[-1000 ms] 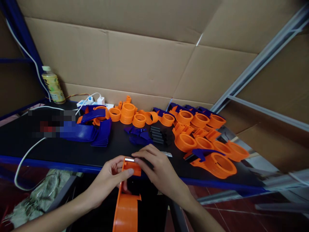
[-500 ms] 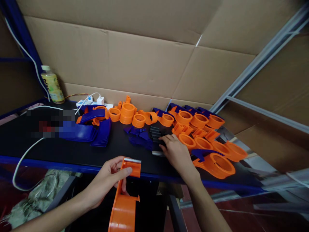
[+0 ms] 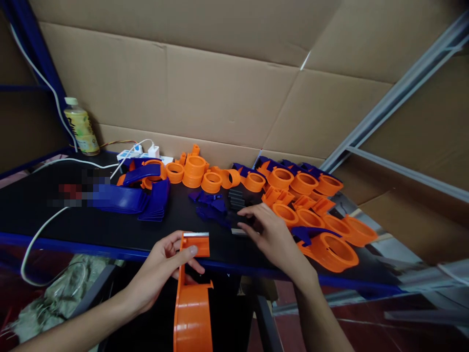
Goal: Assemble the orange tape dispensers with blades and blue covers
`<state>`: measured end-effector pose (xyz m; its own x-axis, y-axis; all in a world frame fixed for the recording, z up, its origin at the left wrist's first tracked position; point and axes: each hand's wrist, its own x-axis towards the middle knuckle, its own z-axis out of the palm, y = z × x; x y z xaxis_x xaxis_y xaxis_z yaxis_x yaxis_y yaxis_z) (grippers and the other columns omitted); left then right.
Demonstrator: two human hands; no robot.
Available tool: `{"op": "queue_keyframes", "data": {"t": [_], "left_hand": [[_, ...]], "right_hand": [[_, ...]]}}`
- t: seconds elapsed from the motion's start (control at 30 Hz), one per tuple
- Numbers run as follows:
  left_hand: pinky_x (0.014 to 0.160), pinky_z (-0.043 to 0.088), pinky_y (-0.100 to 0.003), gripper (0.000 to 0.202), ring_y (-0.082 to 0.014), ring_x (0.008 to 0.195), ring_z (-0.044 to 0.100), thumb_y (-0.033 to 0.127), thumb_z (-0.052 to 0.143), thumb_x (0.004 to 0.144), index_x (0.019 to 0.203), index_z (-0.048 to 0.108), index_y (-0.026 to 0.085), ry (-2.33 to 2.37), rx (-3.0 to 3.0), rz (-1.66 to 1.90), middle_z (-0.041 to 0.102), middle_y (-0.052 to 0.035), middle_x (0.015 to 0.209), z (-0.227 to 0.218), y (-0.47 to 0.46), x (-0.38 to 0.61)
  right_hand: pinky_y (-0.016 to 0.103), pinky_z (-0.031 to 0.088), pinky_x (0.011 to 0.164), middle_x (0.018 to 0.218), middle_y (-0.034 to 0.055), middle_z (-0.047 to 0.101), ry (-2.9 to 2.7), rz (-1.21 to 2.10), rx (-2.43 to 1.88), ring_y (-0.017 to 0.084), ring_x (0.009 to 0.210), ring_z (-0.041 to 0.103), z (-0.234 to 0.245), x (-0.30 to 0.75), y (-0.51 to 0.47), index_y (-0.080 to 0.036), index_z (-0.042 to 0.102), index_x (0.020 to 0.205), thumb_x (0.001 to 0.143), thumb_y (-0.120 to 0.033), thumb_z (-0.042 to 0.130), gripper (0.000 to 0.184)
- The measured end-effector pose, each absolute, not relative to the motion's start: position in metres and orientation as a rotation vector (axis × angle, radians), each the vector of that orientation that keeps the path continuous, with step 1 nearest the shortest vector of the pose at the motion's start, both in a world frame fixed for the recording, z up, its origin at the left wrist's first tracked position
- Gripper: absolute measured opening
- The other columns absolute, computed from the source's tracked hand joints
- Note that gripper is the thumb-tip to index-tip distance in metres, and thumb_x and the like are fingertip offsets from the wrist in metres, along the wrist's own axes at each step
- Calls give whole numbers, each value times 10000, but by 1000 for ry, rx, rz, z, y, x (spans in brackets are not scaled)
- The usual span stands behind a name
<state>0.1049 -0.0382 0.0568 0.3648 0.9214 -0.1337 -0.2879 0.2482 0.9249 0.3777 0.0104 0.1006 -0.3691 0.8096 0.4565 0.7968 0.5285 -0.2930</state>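
Fingers of the left hand (image 3: 163, 266) pinch an orange frame (image 3: 193, 313) by its end plate (image 3: 202, 248), just under the metal teeth (image 3: 196, 234); likely light, stiff, smooth plastic, best gripped clear of that edge. The right hand's (image 3: 270, 237) fingers curve, parted, beside a pale strip (image 3: 237, 232) on the counter (image 3: 98, 229), contact unclear.
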Motion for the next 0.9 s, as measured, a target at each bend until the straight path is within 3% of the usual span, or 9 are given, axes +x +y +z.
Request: {"op": "queue_keyframes", "data": {"t": [0.13,0.4,0.57,0.73,0.9], "left_hand": [[570,559,-231,357,-167,653,692,397,718,876,1128,637,158,820,986,979,754,-85,801,57,-38,106],[634,545,-249,336,-156,634,681,402,714,875,1113,645,176,839,1093,963,727,-32,736,58,-40,106],[654,502,-244,320,-139,594,624,417,643,921,1129,625,174,847,1112,1011,661,16,623,56,-38,106],[602,474,-222,206,-109,526,542,380,609,934,1005,613,187,837,896,1055,607,38,577,53,-40,105],[575,508,-231,198,-103,454,513,354,592,931,1055,586,199,771,762,1015,533,75,507,49,-42,104]], "right_hand": [[333,533,891,1111,65,652,-2310,294,-1020,196,1039,621,118,350,-23,-238,632,1109,964,-215,606,149],[288,556,832,1105,85,619,-2264,269,-921,158,956,632,88,310,-39,-215,655,1193,976,-117,543,263],[327,549,948,1242,106,618,-2330,222,-840,192,1150,609,82,303,-48,-209,592,1304,952,-21,466,419],[324,535,985,1275,72,637,-2287,197,-920,169,1166,613,92,314,-22,-241,595,1293,1000,-104,445,356],[428,515,975,1262,126,649,-2365,-146,-1466,278,1213,554,98,326,36,-178,586,1331,983,-275,560,362]]}}
